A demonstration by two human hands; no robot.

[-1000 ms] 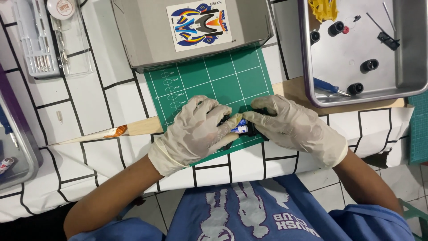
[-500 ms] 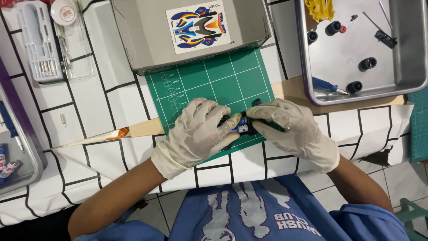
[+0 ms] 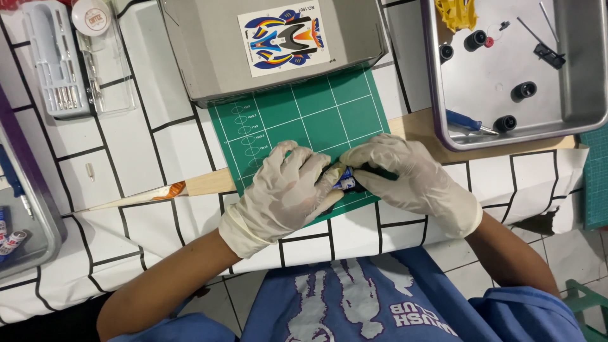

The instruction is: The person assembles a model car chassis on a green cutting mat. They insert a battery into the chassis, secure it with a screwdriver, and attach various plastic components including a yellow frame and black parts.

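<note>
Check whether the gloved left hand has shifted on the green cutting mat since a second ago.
No. The left hand stays at the green cutting mat's near edge, pressed against the right hand over the small blue-and-black part.

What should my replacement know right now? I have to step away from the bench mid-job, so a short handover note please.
Left hand: gloved, fingers closed round the small blue and black part.
Right hand: gloved, gripping the same part from the other side.
Both hands press it together over the green cutting mat; most of the part is hidden.
Metal tray to the right holds black wheels, a yellow piece and a blue-handled tool.
Grey box with a sticker sheet lies behind the mat.
Done: part in hand. Left: tray pieces unused.
</note>
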